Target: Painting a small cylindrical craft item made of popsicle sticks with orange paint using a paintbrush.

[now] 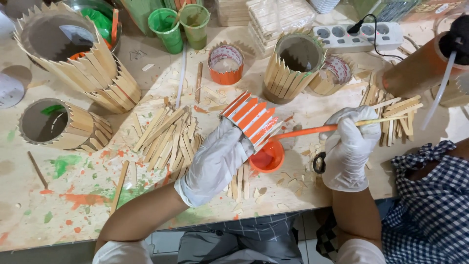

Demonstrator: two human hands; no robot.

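Note:
My left hand (pixel 215 164), in a white glove, holds a round holder made of pointed wooden sticks (pixel 250 119), several of them painted orange. The holder is tilted over a small orange paint cup (pixel 266 157). My right hand (pixel 348 146), also gloved, grips an orange-handled brush (pixel 312 130) whose tip reaches the holder's lower edge just above the cup.
Loose wooden sticks (pixel 168 134) lie in a heap left of my hand and more (pixel 395 115) at right. Unpainted stick holders (pixel 80 56), (pixel 61 124), (pixel 290 66) stand around. Green cups (pixel 168 27), tape rolls (pixel 225 63) and a power strip (pixel 359 35) sit at the back. A checked cloth (pixel 430 195) is at right.

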